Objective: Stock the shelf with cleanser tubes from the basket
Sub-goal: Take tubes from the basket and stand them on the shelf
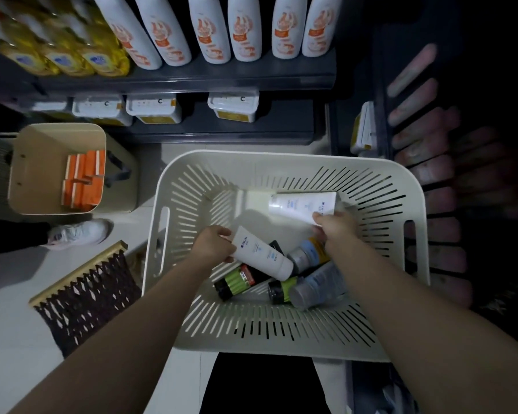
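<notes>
Pick-up stage: in the cream slotted plastic basket (308, 159) at frame centre, my left hand (214, 245) grips one white cleanser tube (263, 256) and my right hand (337, 227) pinches a second white tube (301, 206). Next, I judge, both need lifting to the dark shelf (189, 130) above.

1. The pale floor (12, 339) is holding up a small beige bin (57, 135) on the left, close to the shelves.
2. A dark woven basket (84, 297) is lying on the floor below that bin.
3. A white shoe (78, 233) is standing on the floor between those two.
4. A big white basket (281, 156) is sitting in front of the shelves; its bottom is hiding, so whether it is touching the floor is unclear.
5. The top shelf (192, 76) is carrying a row of white bottles (213, 31), with yellow bottles (66, 49) to their left.
6. The lower shelf (222, 131) is carrying white tubs (153, 107) in a row.
</notes>
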